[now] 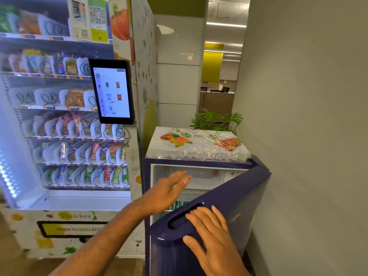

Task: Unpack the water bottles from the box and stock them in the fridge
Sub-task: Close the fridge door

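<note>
The fridge (199, 161) top bears a floral cloth (199, 143), apparently plastic-wrapped.

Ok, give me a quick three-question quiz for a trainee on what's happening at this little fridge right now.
1. True or false: the fridge door is fully closed.
2. What does the right hand rest on? A) a cardboard box B) the fridge door C) a water bottle
3. Fill in the gap: the left hand, reaching toward the open fridge with straight fingers, holds ____.

Key: 1 false, the door stands partly open; 2 B; 3 nothing.
</note>
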